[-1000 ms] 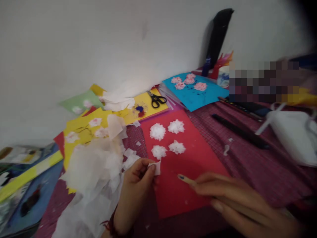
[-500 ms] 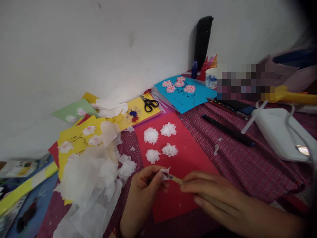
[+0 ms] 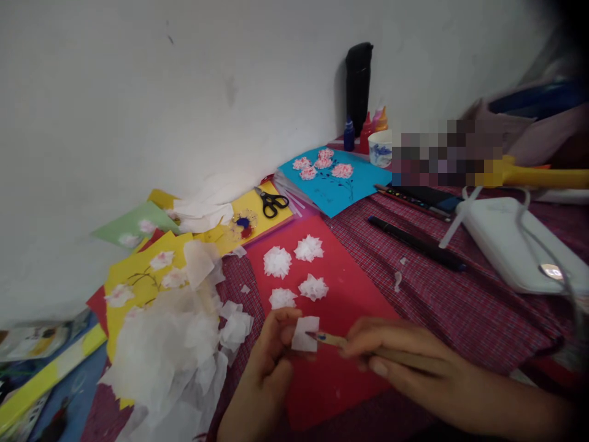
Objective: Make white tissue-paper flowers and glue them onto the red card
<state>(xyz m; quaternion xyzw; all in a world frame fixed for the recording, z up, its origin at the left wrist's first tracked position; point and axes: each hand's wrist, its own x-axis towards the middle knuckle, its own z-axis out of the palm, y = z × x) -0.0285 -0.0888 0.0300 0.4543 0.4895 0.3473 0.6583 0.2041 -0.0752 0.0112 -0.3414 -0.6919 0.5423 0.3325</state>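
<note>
A small square of white tissue paper rests on the curled fingers of my left hand. The thumb lies lower, apart from the square. In my right hand is a slim wooden stick with a blue mark near its dark, pointed tip. That tip touches the middle of the square. Below both hands lies a red paper sheet. Ruffled white tissue flowers sit in two rows on its upper part, the nearest-left one partly behind my left fingers.
Loose white tissue squares are heaped at left over yellow paper. Black scissors lie behind the red sheet, by a blue card with pink flowers. At right are a black pen and a white device with a cable.
The tissue square was folded around the stick's tip between my left fingers; now it lies spread flat against them. My left thumb has moved down, off the paper. The view has shifted slightly.
</note>
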